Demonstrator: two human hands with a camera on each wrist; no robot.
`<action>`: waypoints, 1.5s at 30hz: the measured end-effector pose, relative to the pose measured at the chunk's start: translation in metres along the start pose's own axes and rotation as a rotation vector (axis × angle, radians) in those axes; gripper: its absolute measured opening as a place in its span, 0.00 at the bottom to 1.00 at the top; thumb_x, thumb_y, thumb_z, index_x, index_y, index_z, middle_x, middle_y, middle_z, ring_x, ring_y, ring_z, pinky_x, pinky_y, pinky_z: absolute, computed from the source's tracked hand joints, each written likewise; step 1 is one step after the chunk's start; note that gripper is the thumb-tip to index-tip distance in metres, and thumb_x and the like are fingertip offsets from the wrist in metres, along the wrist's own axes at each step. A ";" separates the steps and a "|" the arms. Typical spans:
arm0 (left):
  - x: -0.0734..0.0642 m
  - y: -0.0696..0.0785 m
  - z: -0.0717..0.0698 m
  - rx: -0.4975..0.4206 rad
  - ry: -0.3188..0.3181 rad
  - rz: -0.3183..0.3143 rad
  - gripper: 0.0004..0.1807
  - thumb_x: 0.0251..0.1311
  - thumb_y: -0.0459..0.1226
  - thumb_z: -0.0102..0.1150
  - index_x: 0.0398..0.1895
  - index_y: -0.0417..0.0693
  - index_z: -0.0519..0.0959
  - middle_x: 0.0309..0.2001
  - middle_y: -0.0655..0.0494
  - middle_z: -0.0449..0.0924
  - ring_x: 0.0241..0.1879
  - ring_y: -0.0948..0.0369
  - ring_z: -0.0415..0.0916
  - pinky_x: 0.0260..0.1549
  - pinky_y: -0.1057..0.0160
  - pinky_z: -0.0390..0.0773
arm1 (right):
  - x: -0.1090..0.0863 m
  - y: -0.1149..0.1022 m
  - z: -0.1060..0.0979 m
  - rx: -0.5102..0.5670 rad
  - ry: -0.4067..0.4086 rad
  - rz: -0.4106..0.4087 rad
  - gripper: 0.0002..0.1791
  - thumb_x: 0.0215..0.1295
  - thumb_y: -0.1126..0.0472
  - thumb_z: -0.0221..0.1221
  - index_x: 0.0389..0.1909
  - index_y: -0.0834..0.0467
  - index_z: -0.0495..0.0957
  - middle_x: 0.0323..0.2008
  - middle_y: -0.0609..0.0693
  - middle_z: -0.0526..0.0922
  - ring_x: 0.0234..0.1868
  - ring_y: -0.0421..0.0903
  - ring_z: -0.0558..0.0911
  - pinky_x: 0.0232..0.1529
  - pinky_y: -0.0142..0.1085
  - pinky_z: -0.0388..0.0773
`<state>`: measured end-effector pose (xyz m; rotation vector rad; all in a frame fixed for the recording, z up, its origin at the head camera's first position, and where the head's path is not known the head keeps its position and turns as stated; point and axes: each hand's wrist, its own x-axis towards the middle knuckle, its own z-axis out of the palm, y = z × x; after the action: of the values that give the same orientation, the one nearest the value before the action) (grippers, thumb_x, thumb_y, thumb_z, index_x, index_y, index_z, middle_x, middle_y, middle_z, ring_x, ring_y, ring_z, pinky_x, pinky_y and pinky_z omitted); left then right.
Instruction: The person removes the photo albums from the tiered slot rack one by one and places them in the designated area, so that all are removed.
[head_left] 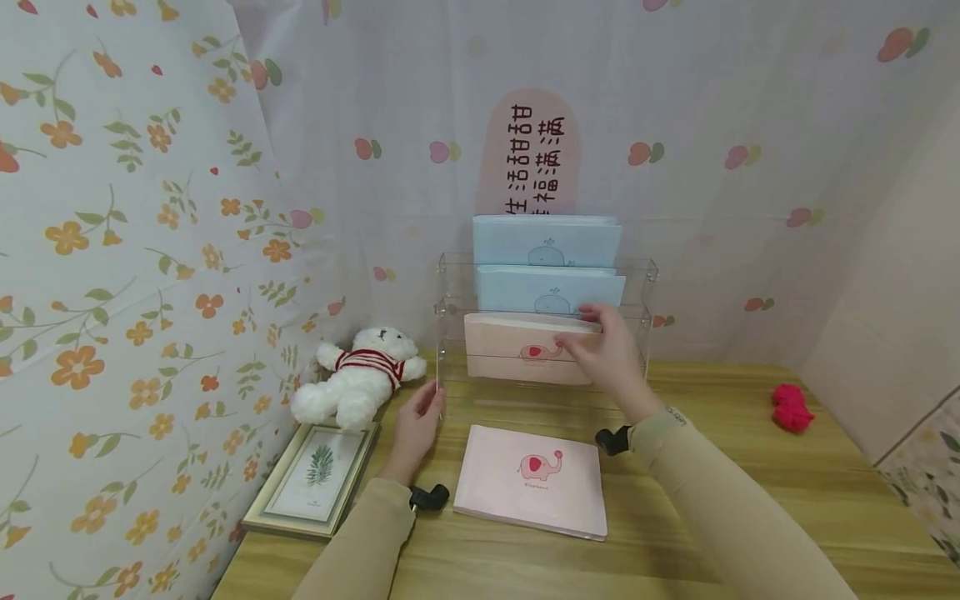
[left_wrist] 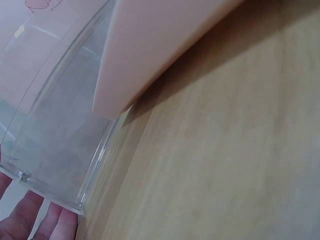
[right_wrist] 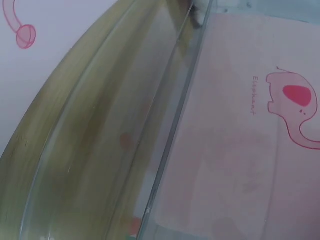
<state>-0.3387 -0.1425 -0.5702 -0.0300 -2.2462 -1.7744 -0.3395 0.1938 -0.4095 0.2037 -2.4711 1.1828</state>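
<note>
A clear plastic rack [head_left: 652, 312] stands against the curtain in the head view. In its front tier sits a pink booklet [head_left: 491, 346] with an elephant print. My right hand [head_left: 611, 354] pinches that booklet near its upper right corner, thumb in front and fingers behind. Two pale blue booklets with whale prints, a front one [head_left: 510, 289] and a rear one [head_left: 502, 237], stand in the tiers behind. My left hand [head_left: 415, 425] rests against the rack's left side; in the left wrist view its fingers [left_wrist: 27, 212] touch the clear side panel. The right hand is out of the right wrist view.
Another pink elephant booklet [head_left: 525, 508] lies flat on the wooden table [head_left: 697, 508] before the rack. At the left are a white teddy bear [head_left: 348, 396] and a picture frame [head_left: 285, 492]. A small red object [head_left: 791, 408] lies far right. Patterned curtains [head_left: 360, 167] hang behind.
</note>
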 end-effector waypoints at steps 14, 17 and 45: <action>-0.001 0.001 0.001 0.007 0.000 -0.003 0.22 0.81 0.44 0.64 0.70 0.43 0.83 0.60 0.41 0.90 0.59 0.49 0.86 0.57 0.61 0.84 | 0.001 -0.002 0.007 -0.018 -0.061 0.053 0.23 0.76 0.55 0.71 0.67 0.56 0.83 0.68 0.63 0.79 0.73 0.66 0.75 0.77 0.66 0.69; 0.000 0.002 0.000 0.002 -0.001 0.003 0.22 0.81 0.44 0.63 0.70 0.42 0.83 0.60 0.41 0.90 0.58 0.49 0.87 0.56 0.62 0.84 | 0.002 -0.003 0.009 -0.013 -0.032 0.049 0.20 0.74 0.56 0.73 0.62 0.57 0.85 0.64 0.63 0.81 0.70 0.65 0.78 0.74 0.65 0.71; -0.001 0.003 0.001 0.012 0.017 -0.004 0.20 0.81 0.41 0.63 0.69 0.43 0.84 0.59 0.41 0.91 0.59 0.48 0.87 0.55 0.64 0.83 | -0.011 -0.039 -0.004 0.122 0.195 -0.028 0.15 0.67 0.62 0.77 0.51 0.62 0.88 0.48 0.61 0.80 0.55 0.59 0.78 0.56 0.50 0.78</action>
<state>-0.3378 -0.1405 -0.5675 -0.0081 -2.2465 -1.7565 -0.3170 0.1712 -0.3836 0.1485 -2.2242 1.2782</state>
